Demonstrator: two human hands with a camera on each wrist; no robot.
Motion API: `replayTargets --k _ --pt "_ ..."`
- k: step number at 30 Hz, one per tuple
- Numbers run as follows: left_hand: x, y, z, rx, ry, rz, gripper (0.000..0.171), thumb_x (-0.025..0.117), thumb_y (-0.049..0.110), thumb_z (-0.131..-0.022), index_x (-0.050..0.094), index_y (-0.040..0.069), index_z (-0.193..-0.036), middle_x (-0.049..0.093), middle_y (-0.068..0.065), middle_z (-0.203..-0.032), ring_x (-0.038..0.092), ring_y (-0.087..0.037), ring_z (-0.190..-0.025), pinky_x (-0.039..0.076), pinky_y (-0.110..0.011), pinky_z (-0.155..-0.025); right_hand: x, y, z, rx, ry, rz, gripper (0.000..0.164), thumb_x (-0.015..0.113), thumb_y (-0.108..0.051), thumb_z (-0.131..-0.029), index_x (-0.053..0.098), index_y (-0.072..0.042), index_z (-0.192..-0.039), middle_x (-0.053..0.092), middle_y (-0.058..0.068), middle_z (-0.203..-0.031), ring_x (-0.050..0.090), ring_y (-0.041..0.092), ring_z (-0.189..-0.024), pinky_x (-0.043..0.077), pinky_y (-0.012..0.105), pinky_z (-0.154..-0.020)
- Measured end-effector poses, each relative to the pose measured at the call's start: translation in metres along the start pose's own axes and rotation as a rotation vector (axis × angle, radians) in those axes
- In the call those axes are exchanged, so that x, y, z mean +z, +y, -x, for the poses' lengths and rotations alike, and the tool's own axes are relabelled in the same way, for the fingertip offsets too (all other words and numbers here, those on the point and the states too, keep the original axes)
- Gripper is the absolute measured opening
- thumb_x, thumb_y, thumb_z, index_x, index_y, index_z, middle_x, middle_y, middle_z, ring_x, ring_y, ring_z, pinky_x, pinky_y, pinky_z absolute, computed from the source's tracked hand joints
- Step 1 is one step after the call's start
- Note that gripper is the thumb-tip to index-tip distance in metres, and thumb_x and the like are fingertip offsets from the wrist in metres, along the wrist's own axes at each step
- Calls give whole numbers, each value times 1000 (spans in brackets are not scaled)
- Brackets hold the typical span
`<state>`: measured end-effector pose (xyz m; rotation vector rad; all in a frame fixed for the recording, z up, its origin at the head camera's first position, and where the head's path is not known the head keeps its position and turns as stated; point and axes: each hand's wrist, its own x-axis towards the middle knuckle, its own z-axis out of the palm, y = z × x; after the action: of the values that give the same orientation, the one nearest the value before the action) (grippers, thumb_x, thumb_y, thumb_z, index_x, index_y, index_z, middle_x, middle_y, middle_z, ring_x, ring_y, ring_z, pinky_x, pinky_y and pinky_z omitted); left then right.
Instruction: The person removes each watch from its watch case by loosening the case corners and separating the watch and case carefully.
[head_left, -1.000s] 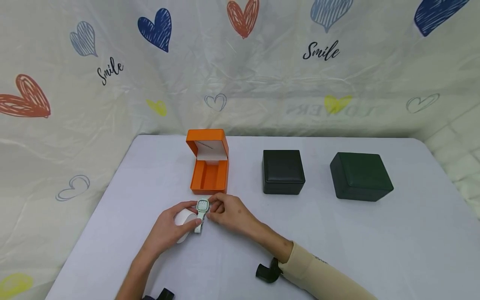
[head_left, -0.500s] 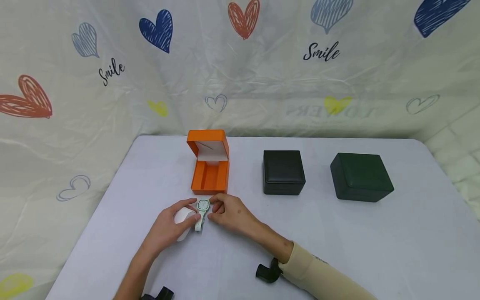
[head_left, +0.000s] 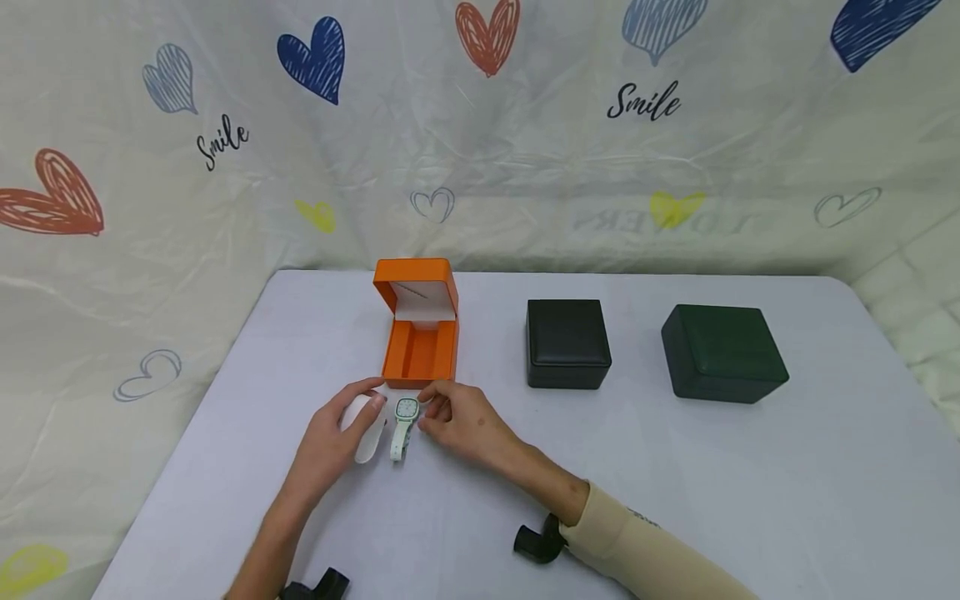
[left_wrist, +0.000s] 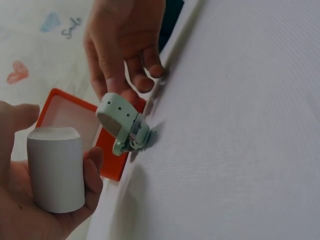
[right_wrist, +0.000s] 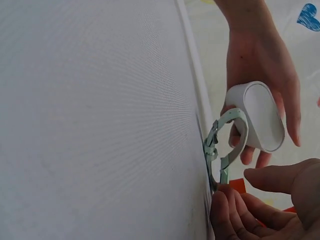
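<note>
Backdrop [head_left: 540, 158] reads "Smile" [head_left: 643, 101]; left hand [head_left: 330, 432] holds white roll [head_left: 370, 442] beside watch [head_left: 404, 417].

The watch dial [head_left: 407, 407] is too small to read; the beige sleeve [head_left: 667, 554] (lettering [head_left: 643, 518] illegible) is cut off below.

Backdrop [head_left: 525, 158]: "Smile" [head_left: 643, 101] twice; faint reversed letters [head_left: 603, 220], perhaps "ERS".

Table [head_left: 637, 475] — watch [head_left: 406, 410], orange box [head_left: 429, 350] (open), dark boxes [head_left: 567, 343]
</note>
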<state>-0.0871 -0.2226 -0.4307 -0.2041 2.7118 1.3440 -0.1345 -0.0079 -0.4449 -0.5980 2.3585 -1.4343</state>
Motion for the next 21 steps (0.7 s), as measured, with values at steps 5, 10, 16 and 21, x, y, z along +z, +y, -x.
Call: replayTargets --k 5,10,16,21 --pt "3 0 -1 25 8 113 48 38 44 -113 57 19 -148 65 -11 -139 56 -28 -128 45 -51 -114 -1 -2 0 -41 38 -17 20 74 -5 -93 72 -3 -113 69 4 -90 59 12 -78 51 18 -70" --pt "3 3 -3 38 6 177 45 32 29 -114 51 20 -153 61 -11 -143 52 -28 -132 39 -54 -119 -2 -6 1 -87 62 -41 17 73 -9 -96 73 -5 -112 72 3 -96 62 13 -83 54 19 -75" --pt "2 9 -4 26 17 233 47 33 19 -110 46 22 -156 55 -11 -149 49 -28 -134 40 -51 -117 -2 -10 1 -123 55 -110 16 71 -17 -99 73 -7 -112 72 3 -95 63 12 -84 56 21 -76" --pt "3 14 -5 54 28 274 46 41 19 -111 45 19 -156 53 -11 -151 51 -24 -131 42 -18 -106 -1 -13 0 -124 56 -147 13 71 -20 -100 73 -12 -109 72 3 -94 63 11 -82 56 21 -73"
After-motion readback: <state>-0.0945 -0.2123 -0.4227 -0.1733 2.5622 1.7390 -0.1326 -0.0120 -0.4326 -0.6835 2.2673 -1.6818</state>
